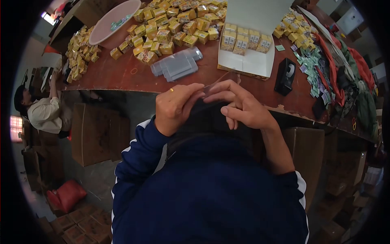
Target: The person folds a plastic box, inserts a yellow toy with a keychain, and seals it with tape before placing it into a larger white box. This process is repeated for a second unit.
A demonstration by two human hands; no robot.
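My left hand (177, 106), with a ring on one finger, pinches a thin clear piece (208, 86) at its fingertips, above the table's front edge. Just to its right, my right hand (242, 102) has its fingers apart and bent; its fingertips are close to the thin piece, and contact is unclear. Behind my hands lie stacked clear plastic trays or sleeves (177, 64). An open white-lined carton (246, 64) stands at the back, with several small yellow boxes (240, 44) in its rear part.
Yellow boxes (164, 36) are heaped behind, beside a pink basin (106, 31). A black tape dispenser (285, 76) and small green packets (310, 67) are at right. Cardboard cartons (97, 134) stand below the red table (118, 79). Another person (45, 114) is at far left.
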